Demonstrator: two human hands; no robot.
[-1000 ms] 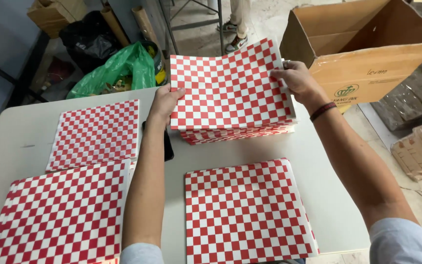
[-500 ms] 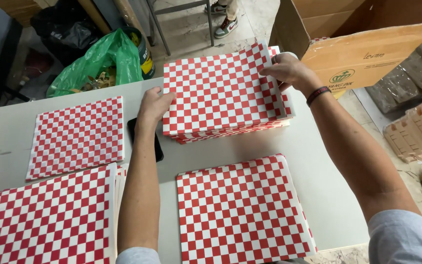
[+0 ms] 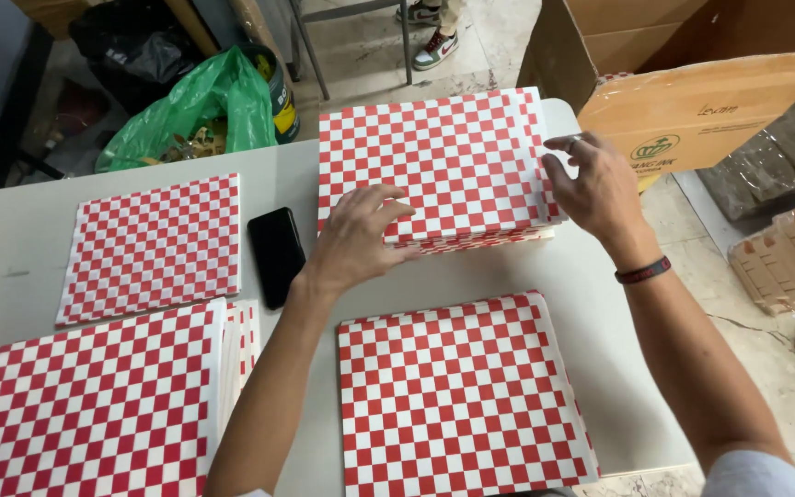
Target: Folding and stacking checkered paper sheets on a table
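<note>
- The step looks like squaring up the thick stack of red-and-white checked paper [image 3: 434, 166], which sits at 12 o'clock on the grey surface [image 3: 11, 239].
- The left hand [image 3: 356, 241] lies flat and open on its near edge.
- The right hand [image 3: 600, 189] is open, fingers spread, touching its right edge.
- Next, I think, both hands need to press in evenly.

Both bare forearms reach forward from the near edge, roughly parallel and well apart. The left hand [image 3: 356, 239] lies palm down, wrist slightly bent, its fingers spread and pointing to the far right, none of them curled around anything. The right hand [image 3: 595, 189] stands more on edge, palm turned leftward, fingers loosely extended and a little fanned. A dark band circles the right wrist.
</note>
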